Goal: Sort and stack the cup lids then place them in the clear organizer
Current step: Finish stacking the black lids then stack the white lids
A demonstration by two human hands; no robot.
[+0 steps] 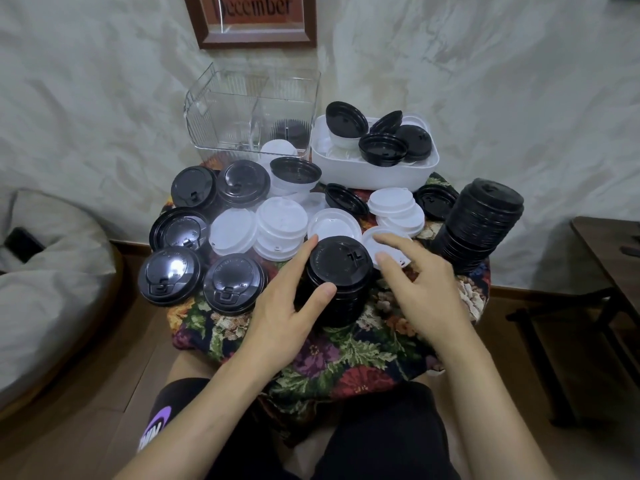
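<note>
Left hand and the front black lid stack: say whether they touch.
Touching. Head view: left hand grips the black lid stack, thumb pressed on its near side.

Soft light glints off the black lids (169, 271); edges bow, perhaps blurred

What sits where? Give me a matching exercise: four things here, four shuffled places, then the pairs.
Things:
1. clear plastic organizer
2. white rectangular plastic tub
3. tall stack of black plastic lids
4. short stack of black plastic lids
Places:
A. table's right edge
B. gripped by the left hand
C. back left, by the wall
D. back right, holding loose lids
Pairs: 1-C, 2-D, 3-A, 4-B
</note>
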